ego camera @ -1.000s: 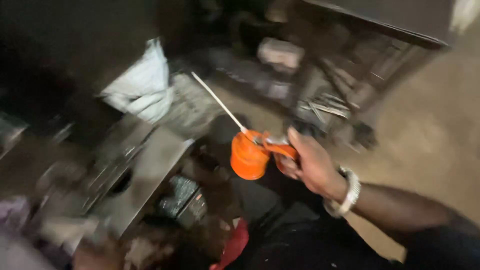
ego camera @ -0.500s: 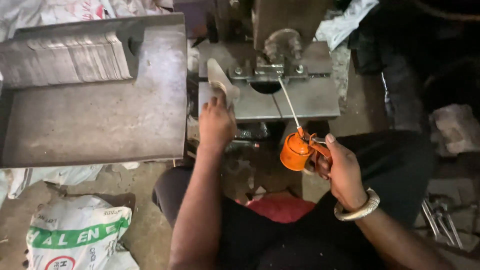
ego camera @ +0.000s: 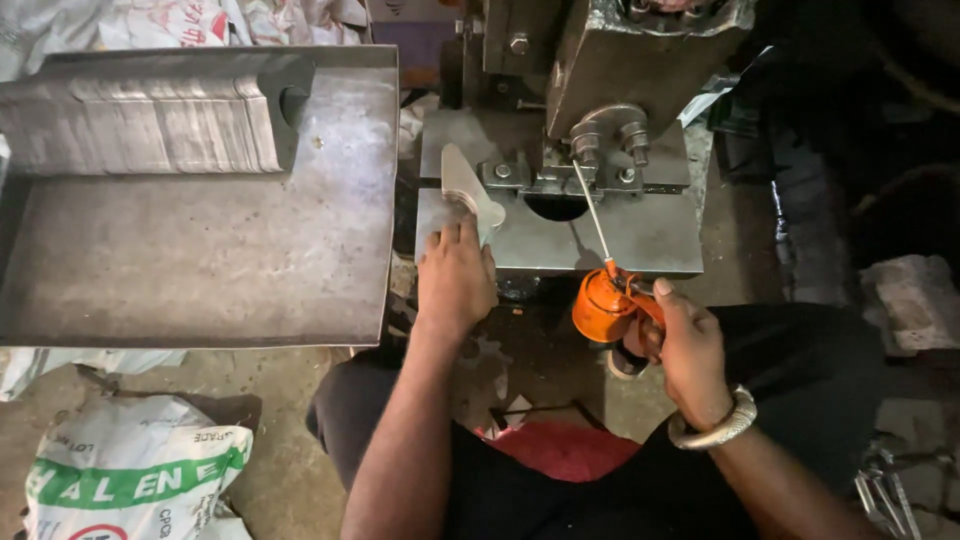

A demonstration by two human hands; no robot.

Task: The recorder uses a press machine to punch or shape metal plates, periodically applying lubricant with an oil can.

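Head view, looking down over a seated person's lap at a metal press.

Right hand (ego camera: 690, 350), lower right of centre: grip clenched round the handle of an orange oil can (ego camera: 600, 308), thumb on top of the lever. Can sits just below the front edge of the press bed (ego camera: 640, 235). Its thin straight spout (ego camera: 590, 215) slants up and left to the clamp bolts (ego camera: 605, 140) at the base of the press head, tip at or just beside them; contact cannot be told. A silver bangle (ego camera: 715, 428) rings the right wrist.

Left hand (ego camera: 455, 275), centre of frame: palm down on the left front corner of the bed, fingers grasping a flat, pale metal blank (ego camera: 470, 192) that lies on the bed pointing up-frame, left of the round hole (ego camera: 558, 207).

Left half of frame: a wide steel tray (ego camera: 200, 260) with raised edges. A row of stacked thin metal pieces (ego camera: 140, 125) stands along its top edge.

Lower left: a white printed sack (ego camera: 130, 475) on the floor. Red cloth (ego camera: 565, 450) on the lap, bottom centre.
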